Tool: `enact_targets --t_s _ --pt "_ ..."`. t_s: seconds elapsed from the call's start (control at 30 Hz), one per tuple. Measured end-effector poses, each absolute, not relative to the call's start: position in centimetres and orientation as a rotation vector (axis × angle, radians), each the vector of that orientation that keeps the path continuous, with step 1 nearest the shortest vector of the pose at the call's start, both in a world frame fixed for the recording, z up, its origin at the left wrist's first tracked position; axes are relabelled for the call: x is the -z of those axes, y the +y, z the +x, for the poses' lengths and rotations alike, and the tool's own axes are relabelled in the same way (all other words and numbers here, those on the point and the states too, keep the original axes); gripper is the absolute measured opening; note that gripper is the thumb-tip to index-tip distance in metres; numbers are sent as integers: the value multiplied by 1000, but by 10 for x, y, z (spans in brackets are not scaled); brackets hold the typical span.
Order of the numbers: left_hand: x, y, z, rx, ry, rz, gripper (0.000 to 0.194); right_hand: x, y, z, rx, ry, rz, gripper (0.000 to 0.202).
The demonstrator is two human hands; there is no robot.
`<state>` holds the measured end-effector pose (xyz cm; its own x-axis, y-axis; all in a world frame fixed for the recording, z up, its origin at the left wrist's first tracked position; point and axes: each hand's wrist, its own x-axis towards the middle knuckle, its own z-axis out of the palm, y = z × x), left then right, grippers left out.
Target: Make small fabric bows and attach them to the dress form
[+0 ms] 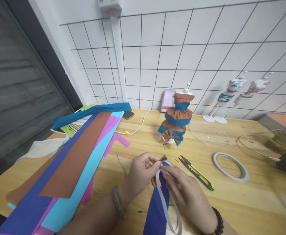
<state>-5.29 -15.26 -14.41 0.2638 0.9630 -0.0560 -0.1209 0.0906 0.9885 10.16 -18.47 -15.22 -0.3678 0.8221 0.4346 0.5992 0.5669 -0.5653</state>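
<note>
In front of me both hands meet over the table. My left hand (141, 171) is closed, thumb and forefinger pinched on a small brown and teal piece of crepe paper (164, 158). Close against it, my right hand (185, 187) has its fingers bent together around a thin white tape strip (164, 207), which hangs in a loop below. Under the hands lies a dark blue crepe paper strip (155, 212). Fingers partly hide where the strip and the small piece meet. Just right of my right hand are yellow and green thread snips (199, 174), blades apart.
Crepe paper sheets, brown (80, 160) among them, are layered on the left. A paper-dressed stand (178, 114) with a bow stands behind my hands. To the right lie a tape roll (215, 160) and a clear disc (201, 133). Two small wrapped stands (225, 96) are by the wall.
</note>
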Motion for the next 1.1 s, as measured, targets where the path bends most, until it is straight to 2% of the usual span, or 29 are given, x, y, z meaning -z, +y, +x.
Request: enact_targets --t_s 0.2,0.43,0.77,0.93,1.1 --pt "144 -153 -53 -934 888 1141 19 141 -186 99 -506 -2235 -1070 30" --pt "145 -146 -56 -1093 936 1129 20 140 -184 103 -495 -2234 -1050 21" --pt "143 -144 -57 -1146 933 1129 17 140 -184 109 -579 -2242 -988 23" --pt "143 -145 -58 -1128 933 1145 19 134 -185 106 -784 -2099 -1048 19" --pt "142 -151 -55 -1052 899 1190 20 142 -186 98 -955 -1757 -1241 26"
